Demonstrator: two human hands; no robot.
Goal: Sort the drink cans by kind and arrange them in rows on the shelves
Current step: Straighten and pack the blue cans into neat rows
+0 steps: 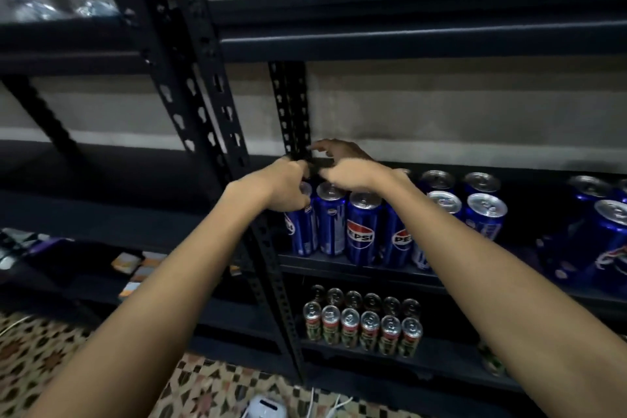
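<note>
Left hand [283, 187] grips an upright Pepsi can [303, 224] at the row's end; right hand [353, 173], fingers loosely apart, touches the next can [330, 214] just beside it.

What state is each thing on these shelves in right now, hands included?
Left hand: fingers curled round the leftmost blue Pepsi can.
Right hand: fingers on the tops of the blue cans; grip unclear from blur.
Blue Pepsi cans: upright, unopened, in rows on the middle shelf.
Small green-and-red cans: upright, two tidy rows on the lower shelf.
</note>
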